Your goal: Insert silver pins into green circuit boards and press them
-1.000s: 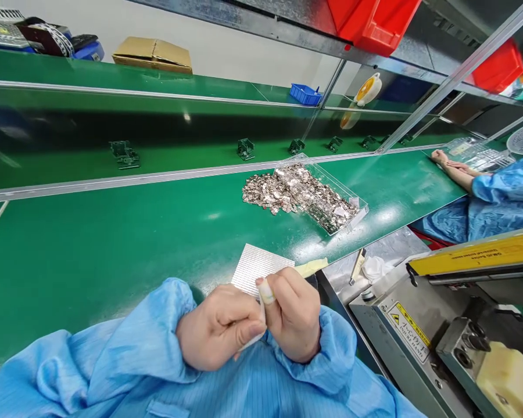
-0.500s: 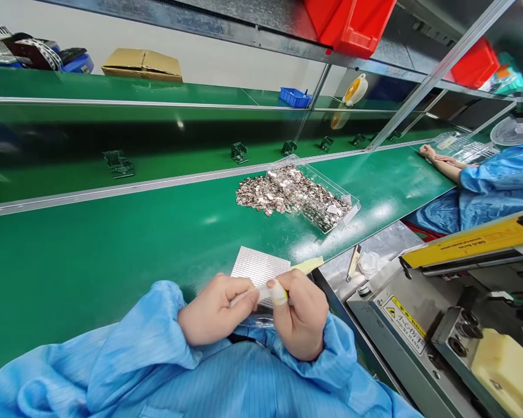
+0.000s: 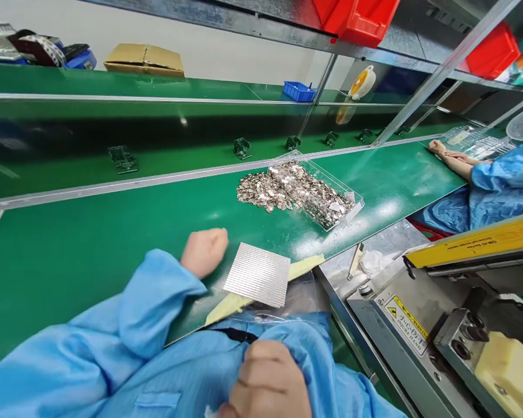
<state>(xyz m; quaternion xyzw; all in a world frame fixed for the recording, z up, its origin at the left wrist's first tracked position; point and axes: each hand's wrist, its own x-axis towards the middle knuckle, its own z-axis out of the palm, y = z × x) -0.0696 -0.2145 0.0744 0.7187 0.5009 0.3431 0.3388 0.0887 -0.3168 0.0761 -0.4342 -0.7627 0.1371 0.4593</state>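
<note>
My left hand (image 3: 204,252) is curled into a fist over the green bench, left of a silvery square sheet ruled into narrow strips (image 3: 258,274). What the fist holds, if anything, is hidden. Close to my chest, my right hand (image 3: 268,380) is closed and slightly blurred, its knuckles toward me. A scrap of white shows at its lower left, too little to name. The ruled sheet rests across yellow tape (image 3: 307,266) at the bench edge, above a clear plastic film (image 3: 305,296).
Small metal pieces (image 3: 261,191) spill from a tilted clear tray (image 3: 353,213) on the bench (image 3: 113,244). To the right stand a machine (image 3: 387,325) and a cutter knife (image 3: 355,261). Another person's hands (image 3: 451,152) rest farther along the bench. A shelf with red bins (image 3: 361,23) hangs above.
My hands have parted from the small white and yellowish thing they gripped together. The left moved up and left, the right down toward my chest. The ruled sheet is now uncovered.
</note>
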